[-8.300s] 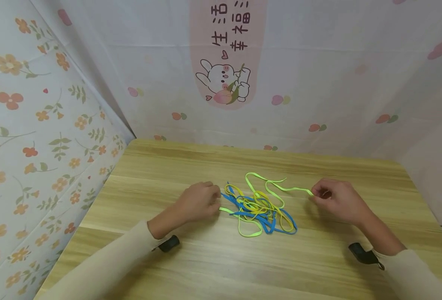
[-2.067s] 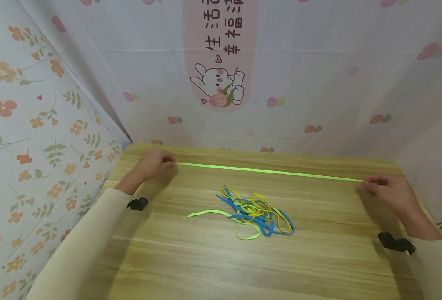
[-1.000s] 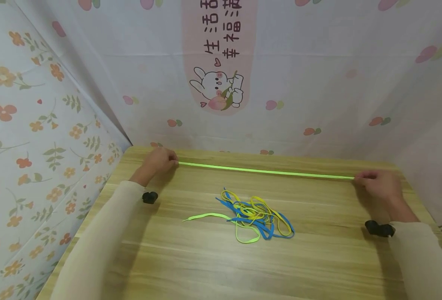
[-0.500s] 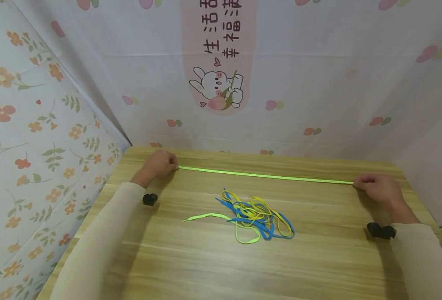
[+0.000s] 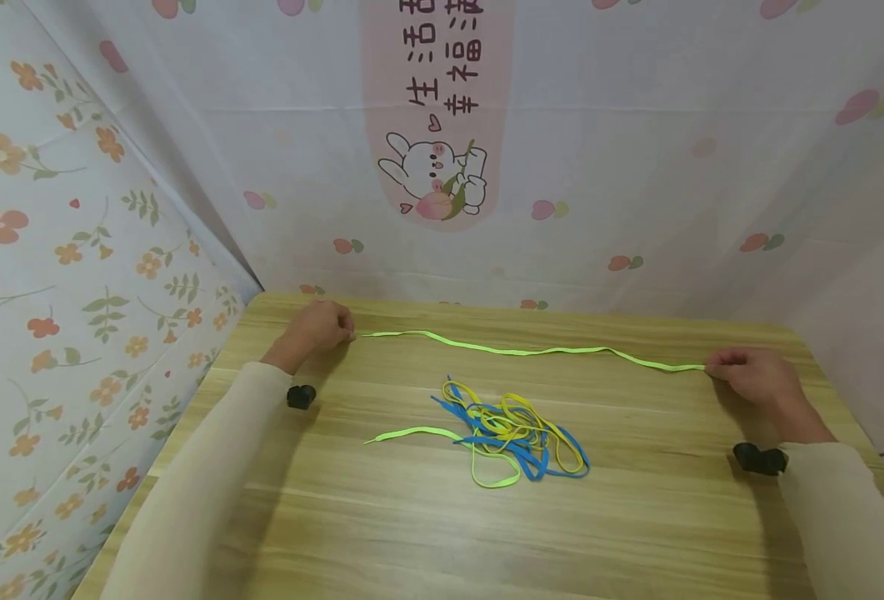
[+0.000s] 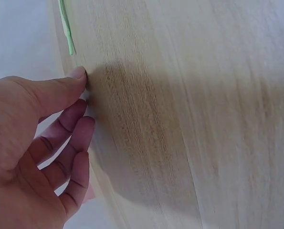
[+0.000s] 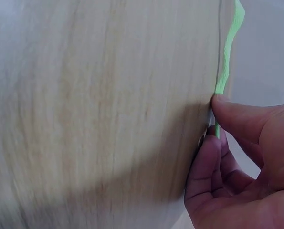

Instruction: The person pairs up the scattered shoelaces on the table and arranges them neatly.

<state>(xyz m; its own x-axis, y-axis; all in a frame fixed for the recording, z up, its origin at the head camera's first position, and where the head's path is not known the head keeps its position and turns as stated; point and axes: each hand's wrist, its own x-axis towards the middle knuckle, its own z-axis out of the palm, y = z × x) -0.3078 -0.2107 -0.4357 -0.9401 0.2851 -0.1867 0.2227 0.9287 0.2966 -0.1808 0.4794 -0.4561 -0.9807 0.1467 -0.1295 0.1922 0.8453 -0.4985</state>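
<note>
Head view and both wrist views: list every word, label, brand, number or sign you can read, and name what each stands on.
"生活", running upward: left column on the pink panel of the back cloth; the next character is cut off by the picture's top edge.
"幸福", running upward: right column, same panel; its next character is cut off too.
Green lace, lace pile: no text visible.
Both wrist views: none.
</note>
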